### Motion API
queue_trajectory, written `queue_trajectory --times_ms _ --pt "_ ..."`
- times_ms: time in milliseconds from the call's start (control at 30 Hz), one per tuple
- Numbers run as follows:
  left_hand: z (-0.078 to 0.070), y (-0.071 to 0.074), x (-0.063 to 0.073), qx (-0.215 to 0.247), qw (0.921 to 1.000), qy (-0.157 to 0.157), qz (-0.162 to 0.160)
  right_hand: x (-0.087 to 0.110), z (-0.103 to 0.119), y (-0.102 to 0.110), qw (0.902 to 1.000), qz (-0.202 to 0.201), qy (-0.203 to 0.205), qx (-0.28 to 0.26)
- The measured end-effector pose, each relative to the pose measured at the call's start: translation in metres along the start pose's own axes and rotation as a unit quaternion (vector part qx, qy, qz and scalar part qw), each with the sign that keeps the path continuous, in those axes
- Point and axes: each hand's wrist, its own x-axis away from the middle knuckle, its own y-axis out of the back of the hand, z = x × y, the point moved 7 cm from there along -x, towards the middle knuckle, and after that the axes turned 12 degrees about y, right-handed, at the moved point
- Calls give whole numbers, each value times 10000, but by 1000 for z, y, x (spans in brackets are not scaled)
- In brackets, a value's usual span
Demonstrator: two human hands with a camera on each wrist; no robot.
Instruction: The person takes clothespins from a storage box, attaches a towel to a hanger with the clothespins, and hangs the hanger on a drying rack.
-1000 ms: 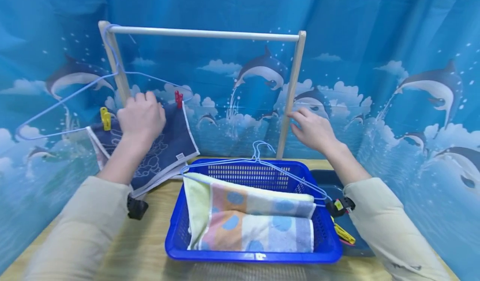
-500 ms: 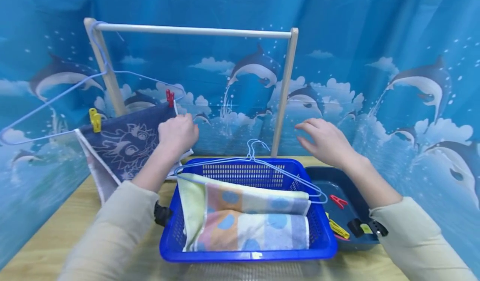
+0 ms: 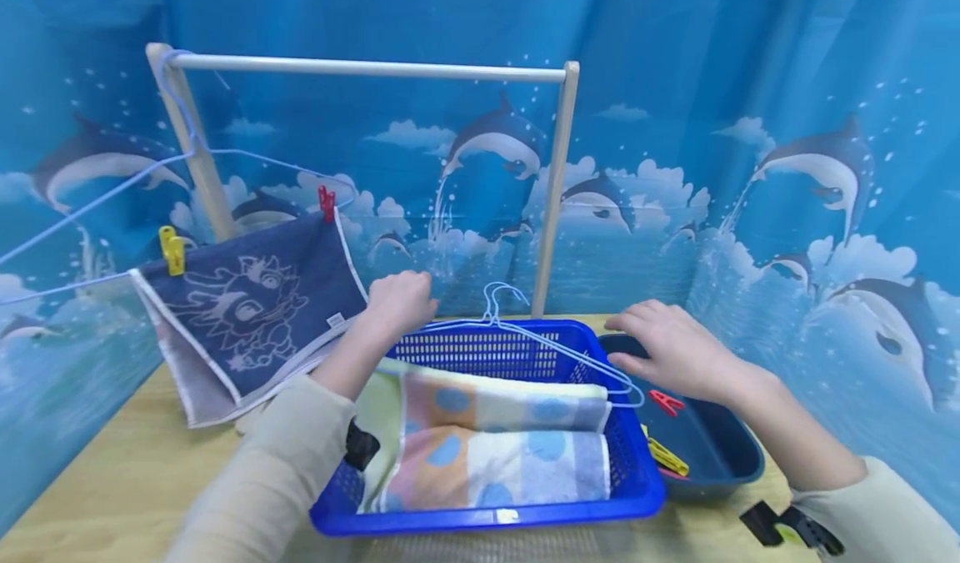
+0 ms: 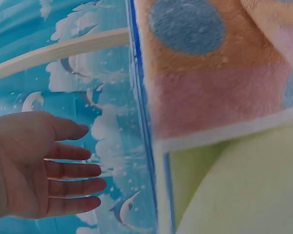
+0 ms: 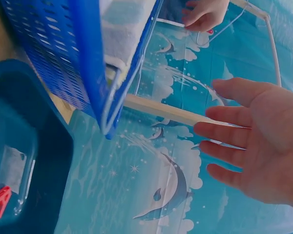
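My left hand (image 3: 401, 303) hovers over the back left of the blue basket (image 3: 487, 520); in the left wrist view its fingers are relaxed and hold nothing. Over the dark bin (image 3: 720, 438) is my right hand (image 3: 675, 348), fingers loosely extended, nothing in it. Blue wire hangers (image 3: 555, 346) lie across the basket on a folded spotted towel (image 3: 510, 454). A navy towel (image 3: 255, 296) with a white line drawing hangs from another hanger (image 3: 281, 163), held by a yellow clothespin (image 3: 172, 251) and a red clothespin (image 3: 326, 203).
The rack's rail (image 3: 375, 67) spans two wooden posts behind the basket, with the hanger at its left end. In the bin lie a loose red clothespin (image 3: 665, 402) and yellow clothespins (image 3: 666, 456). A dolphin-print curtain (image 3: 637, 29) surrounds the wooden table (image 3: 97, 454).
My left hand has left the front of the navy towel and moved right toward the basket. The right hand has come down from beside the right post to over the bin.
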Motion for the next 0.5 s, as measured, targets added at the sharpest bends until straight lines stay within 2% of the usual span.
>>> queue_trajectory --times_ms 133,233,367,500 --pt "-7 -14 2 -205 9992 -181 289 13 11 -14 9985 484 138 -216" --pt "-10 -21 2 -352 9984 -237 378 21 18 -24 9958 778 226 -430" --pt "-11 -27 -1 -461 9976 -241 452 29 26 -36 9921 1061 161 -653" --pt "-11 -34 -3 -427 9962 -277 702 33 30 -46 9872 1322 -46 -894"
